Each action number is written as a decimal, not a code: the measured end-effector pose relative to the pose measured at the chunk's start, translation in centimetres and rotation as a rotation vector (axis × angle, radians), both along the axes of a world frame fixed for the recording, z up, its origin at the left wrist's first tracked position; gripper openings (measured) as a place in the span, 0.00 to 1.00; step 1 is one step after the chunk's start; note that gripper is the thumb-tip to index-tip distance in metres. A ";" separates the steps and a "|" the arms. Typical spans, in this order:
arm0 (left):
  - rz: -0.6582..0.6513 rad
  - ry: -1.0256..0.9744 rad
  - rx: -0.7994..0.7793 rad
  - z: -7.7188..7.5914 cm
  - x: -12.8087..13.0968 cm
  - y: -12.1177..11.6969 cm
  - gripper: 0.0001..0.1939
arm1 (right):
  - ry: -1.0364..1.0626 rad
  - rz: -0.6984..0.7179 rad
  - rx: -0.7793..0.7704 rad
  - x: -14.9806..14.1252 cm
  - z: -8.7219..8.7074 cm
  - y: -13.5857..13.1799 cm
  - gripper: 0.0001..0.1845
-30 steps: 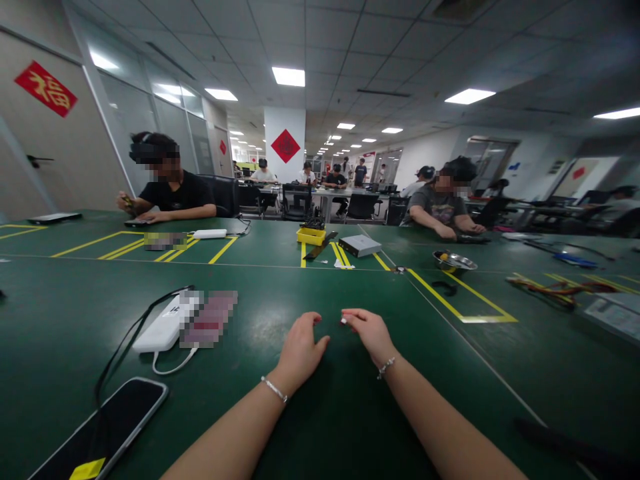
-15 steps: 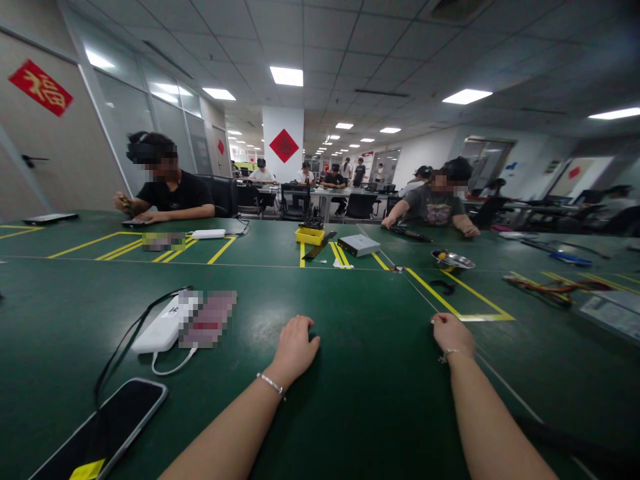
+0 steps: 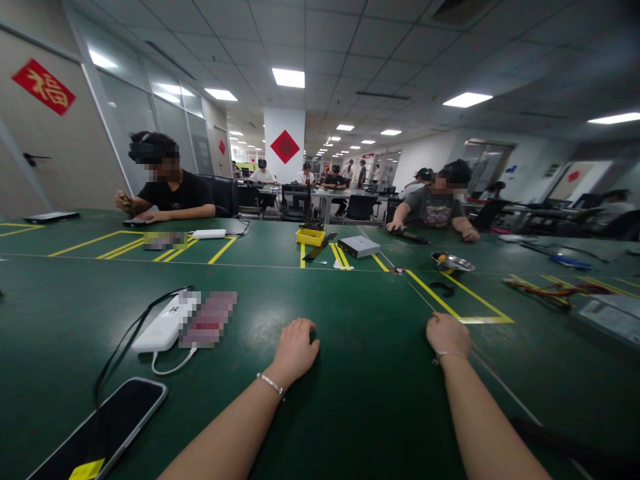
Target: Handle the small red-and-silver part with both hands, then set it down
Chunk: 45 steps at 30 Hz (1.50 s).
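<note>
My left hand (image 3: 295,351) rests palm down on the green table (image 3: 350,413), fingers together and slightly bent, thumb apart. It holds nothing that I can see. Farther right, my right hand (image 3: 449,335) lies on the table in a loose fist, close to the corner of a yellow tape outline (image 3: 485,320). No object shows in it; the fingertips are turned out of sight. Left of my left hand are a white power bank (image 3: 165,325) with a cable and a blurred-out flat item (image 3: 209,320). Nearer to me lies a phone (image 3: 110,423) with a dark screen.
Across the table stand a yellow bin (image 3: 310,237), a grey metal box (image 3: 359,246) and a metal bowl (image 3: 454,262). Bundled wires (image 3: 545,290) and a silver unit (image 3: 613,312) lie at right. Two people sit opposite, one at left (image 3: 175,197), one at right (image 3: 435,207).
My right hand has shifted slightly left and rolled inward, its fingertips now hidden. My left hand stays in place. The person opposite at right has drawn a hand slightly inward.
</note>
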<state>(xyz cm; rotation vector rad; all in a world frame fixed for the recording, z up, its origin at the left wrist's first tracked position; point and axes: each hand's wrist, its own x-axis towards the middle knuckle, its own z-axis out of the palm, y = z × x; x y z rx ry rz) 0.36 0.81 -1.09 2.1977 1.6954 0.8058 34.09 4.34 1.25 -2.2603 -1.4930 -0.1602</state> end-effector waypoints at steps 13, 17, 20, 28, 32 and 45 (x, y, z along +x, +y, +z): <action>-0.019 0.118 -0.049 -0.2 0.3 0.1 0.20 | -0.053 1.018 -0.175 -17.6 -1.1 -3.2 0.25; -0.026 0.131 -0.036 -0.4 0.2 0.2 0.19 | -0.061 1.032 -0.207 -17.2 -0.5 -3.2 0.25; -0.037 0.133 -0.035 -0.3 0.1 0.1 0.20 | -0.108 0.688 -0.077 -13.6 1.0 -1.8 0.22; -0.052 0.136 -0.065 0.1 0.0 -0.1 0.20 | 0.017 -0.226 -0.197 -1.2 0.9 -0.2 0.30; -0.047 0.143 -0.075 0.2 0.1 -0.2 0.20 | 0.104 -0.190 -0.295 0.0 0.0 0.1 0.25; -0.043 0.156 -0.063 0.1 0.1 -0.2 0.20 | 0.068 -0.137 -0.285 -0.3 0.5 0.0 0.20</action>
